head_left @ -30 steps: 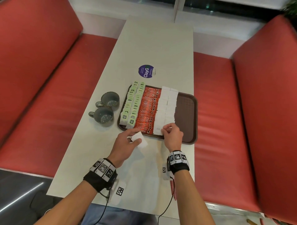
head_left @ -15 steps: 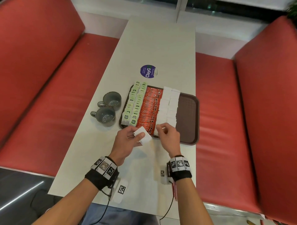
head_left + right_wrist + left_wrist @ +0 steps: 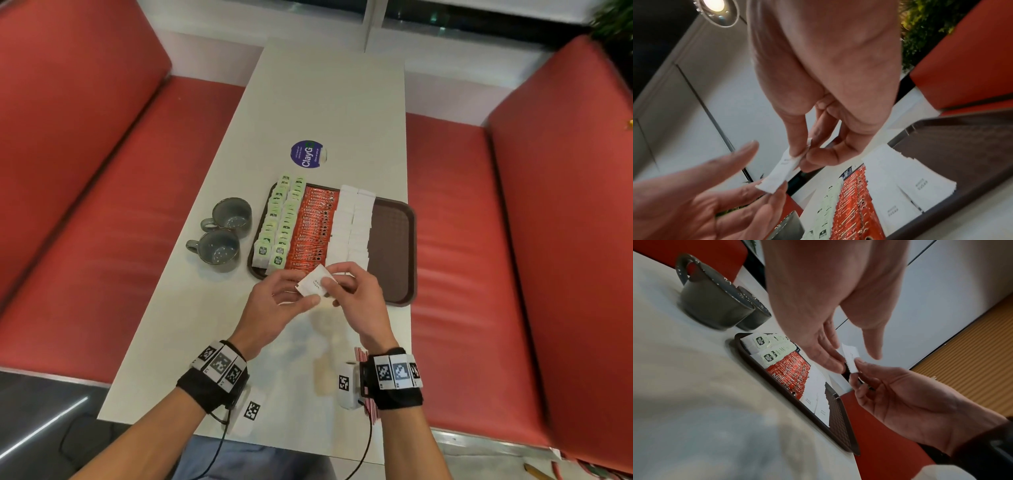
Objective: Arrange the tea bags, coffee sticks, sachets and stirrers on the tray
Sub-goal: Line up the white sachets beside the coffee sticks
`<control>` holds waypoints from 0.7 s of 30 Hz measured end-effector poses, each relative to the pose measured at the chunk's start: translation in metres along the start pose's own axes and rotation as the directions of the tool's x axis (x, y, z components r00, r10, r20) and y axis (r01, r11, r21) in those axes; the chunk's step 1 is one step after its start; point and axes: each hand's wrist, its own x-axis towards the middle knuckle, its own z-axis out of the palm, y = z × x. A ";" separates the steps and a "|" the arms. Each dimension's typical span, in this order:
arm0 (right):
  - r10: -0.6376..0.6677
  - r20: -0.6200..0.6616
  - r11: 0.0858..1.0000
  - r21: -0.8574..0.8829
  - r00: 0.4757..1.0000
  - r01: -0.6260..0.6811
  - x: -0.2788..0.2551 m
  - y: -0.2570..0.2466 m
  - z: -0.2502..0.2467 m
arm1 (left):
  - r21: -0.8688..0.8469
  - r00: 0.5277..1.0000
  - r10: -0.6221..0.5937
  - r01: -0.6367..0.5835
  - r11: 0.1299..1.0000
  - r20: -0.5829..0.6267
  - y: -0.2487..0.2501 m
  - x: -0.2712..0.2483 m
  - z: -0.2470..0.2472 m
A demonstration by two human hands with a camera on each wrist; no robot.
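**Now: one white sachet between your two hands**

Just left of your left hand point(image 3: 279, 301) stand two grey cups point(image 3: 219, 233) on the table point(image 3: 325, 102). Your left hand is spread, fingers straight, its fingertips touching the low end of the white sachet point(image 3: 315, 285). Your right hand point(image 3: 359, 301) pinches the sachet's other end between thumb and forefinger. Beyond both hands lies the brown tray point(image 3: 394, 246), carrying, left to right, green tea bags point(image 3: 279, 226), red coffee sticks point(image 3: 313, 229) and white sugar sachets point(image 3: 352, 226); its part beyond your right hand is bare.
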 end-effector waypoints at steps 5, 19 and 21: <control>0.006 0.014 1.000 -0.002 1.000 -0.006 0.001 0.003 -0.007 | 0.019 0.999 -0.009 0.008 1.000 0.045 -0.009 0.003 0.003; 0.156 -0.098 0.958 0.255 0.983 -0.127 -0.011 0.036 -0.001 | -0.084 0.997 -0.070 0.069 0.994 -0.011 -0.021 0.007 0.021; 0.112 -0.209 0.994 0.021 0.971 -0.110 -0.002 0.045 -0.015 | 0.007 0.998 -0.043 0.043 0.999 -0.038 -0.024 0.009 0.021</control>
